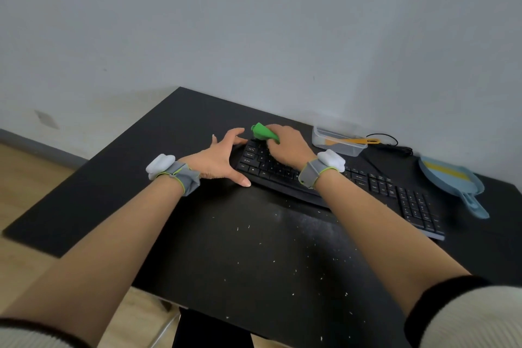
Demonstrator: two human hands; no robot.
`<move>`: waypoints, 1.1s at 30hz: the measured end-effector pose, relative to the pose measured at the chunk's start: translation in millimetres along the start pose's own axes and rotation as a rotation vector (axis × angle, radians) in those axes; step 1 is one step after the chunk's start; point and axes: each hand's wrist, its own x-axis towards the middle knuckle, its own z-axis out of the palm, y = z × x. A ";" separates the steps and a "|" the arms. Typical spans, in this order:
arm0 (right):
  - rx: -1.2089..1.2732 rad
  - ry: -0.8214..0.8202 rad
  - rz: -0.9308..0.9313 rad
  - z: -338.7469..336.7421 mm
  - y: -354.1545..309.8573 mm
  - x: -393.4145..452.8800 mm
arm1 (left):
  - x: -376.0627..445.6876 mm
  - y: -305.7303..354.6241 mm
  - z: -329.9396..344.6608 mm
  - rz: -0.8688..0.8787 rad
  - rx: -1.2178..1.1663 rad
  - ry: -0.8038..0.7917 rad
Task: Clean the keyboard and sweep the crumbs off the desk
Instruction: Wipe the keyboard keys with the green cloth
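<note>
A clear tub (339, 140) at the desk's (118, 192) back edge holds what looks like an orange brush (353, 141). White crumbs (282, 248) dot the black desk before the keyboard (367, 186). The right hand (288, 147) grips a green cleaner (262, 132) over the keys; the left hand (220, 158) lies spread at the keyboard's left end. A blue dustpan (452, 181) sits near the right edge by the pale wall (254, 22).

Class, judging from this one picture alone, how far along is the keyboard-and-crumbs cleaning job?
Done: nothing clearly. In hand: the right hand works a green tool over the keyboard's left end while the left hand steadies its edge. Left: crumbs scattered across the desk; the blue dustpan lies unused.
</note>
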 end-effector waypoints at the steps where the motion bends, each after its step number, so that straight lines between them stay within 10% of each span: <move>1: 0.024 -0.037 -0.003 2.4 -3.4 -3.0 | -0.1 1.8 1.2 0.015 0.012 -0.005; 11: 0.128 -0.111 -0.469 24.6 -16.0 -33.1 | -0.1 -3.7 2.7 -0.002 -0.028 0.030; 25: 0.114 0.015 -0.383 15.8 -14.7 -29.5 | 2.3 20.7 -6.8 0.025 -0.399 0.077; 30: 0.240 -0.209 -0.384 -15.3 -10.2 -41.6 | 15.7 8.4 1.2 -0.033 -0.233 0.029; 33: 0.298 -0.046 -0.420 -25.3 -7.2 -42.0 | 18.1 6.3 1.6 -0.009 -0.162 0.052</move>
